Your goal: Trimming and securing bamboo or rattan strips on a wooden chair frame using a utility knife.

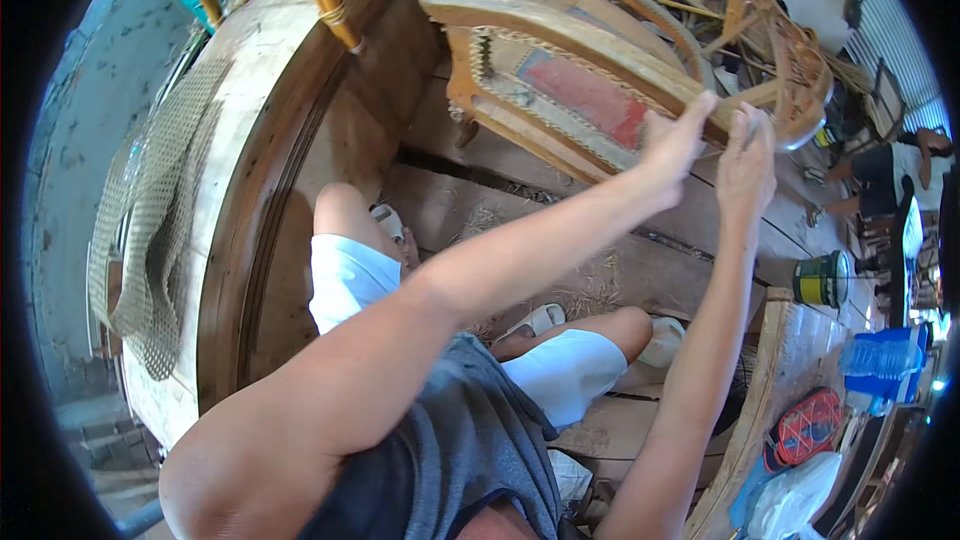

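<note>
A rattan chair frame (560,40) lies tilted on the plank floor in front of me, with a faded red panel (592,98) inside its woven edge. My left hand (676,145) rests with its fingers spread over the frame's curved rail. My right hand (746,162) presses against the same rail just to the right, fingers together and pointing up. Whether either hand holds a tool is hidden. My knees in white shorts are below.
A large curved wooden panel (250,200) with woven cane mesh (160,230) draped over it stands at the left. A green tin (822,280), a blue plastic object (885,352) and a red sandal (808,426) lie at the right. Another person (885,175) sits far right.
</note>
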`<state>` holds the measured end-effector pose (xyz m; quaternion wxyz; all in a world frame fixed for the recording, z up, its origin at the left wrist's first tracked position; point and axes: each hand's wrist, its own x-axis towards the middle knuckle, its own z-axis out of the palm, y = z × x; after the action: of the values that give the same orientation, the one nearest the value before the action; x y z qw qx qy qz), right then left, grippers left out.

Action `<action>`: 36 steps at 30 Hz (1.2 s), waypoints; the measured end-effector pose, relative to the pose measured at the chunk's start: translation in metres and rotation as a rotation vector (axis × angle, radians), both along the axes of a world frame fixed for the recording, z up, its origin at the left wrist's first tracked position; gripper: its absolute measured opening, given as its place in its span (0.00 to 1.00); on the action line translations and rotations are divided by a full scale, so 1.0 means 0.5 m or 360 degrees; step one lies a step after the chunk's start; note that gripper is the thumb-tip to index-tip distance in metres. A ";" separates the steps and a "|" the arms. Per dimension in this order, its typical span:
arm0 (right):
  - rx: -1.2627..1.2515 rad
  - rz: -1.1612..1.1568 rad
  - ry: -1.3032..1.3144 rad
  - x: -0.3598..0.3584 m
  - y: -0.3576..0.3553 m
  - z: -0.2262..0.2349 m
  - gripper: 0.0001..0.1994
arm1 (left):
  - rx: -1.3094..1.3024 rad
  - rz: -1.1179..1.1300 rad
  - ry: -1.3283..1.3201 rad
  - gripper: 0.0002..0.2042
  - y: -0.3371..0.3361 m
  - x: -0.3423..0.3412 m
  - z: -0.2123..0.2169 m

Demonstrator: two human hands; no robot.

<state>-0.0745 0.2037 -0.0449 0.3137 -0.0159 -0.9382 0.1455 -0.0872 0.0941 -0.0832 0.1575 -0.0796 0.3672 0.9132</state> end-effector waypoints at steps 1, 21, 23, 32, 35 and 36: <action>-0.0068 0.0044 -0.0021 0.007 -0.007 0.001 0.24 | 0.0078 -0.0009 0.0171 0.35 -0.046 0.046 -0.002; -0.0701 0.0459 0.0352 -0.171 -0.007 0.000 0.18 | -0.1470 0.0381 0.1759 0.24 -0.458 0.312 0.232; -0.1000 0.0647 0.0431 -0.136 -0.025 -0.027 0.20 | -0.1833 0.0029 0.1339 0.44 -0.464 0.181 0.299; -0.4004 -0.0634 -0.0299 -0.040 -0.168 -0.654 0.19 | -0.3094 0.0463 0.2160 0.34 -0.551 -0.328 0.022; -0.3683 -0.0786 -0.0488 -0.079 -0.133 -0.760 0.26 | -0.3078 0.0153 0.1919 0.34 -0.509 -0.336 0.027; -0.3842 -0.0681 -0.0390 -0.106 -0.148 -0.755 0.26 | -0.3087 0.0112 0.1871 0.35 -0.516 -0.332 0.039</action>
<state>-0.1276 0.1295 -0.4223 0.0253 -0.4625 -0.2042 0.8624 -0.2532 -0.1642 -0.0635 -0.1933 0.2627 0.9344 0.1433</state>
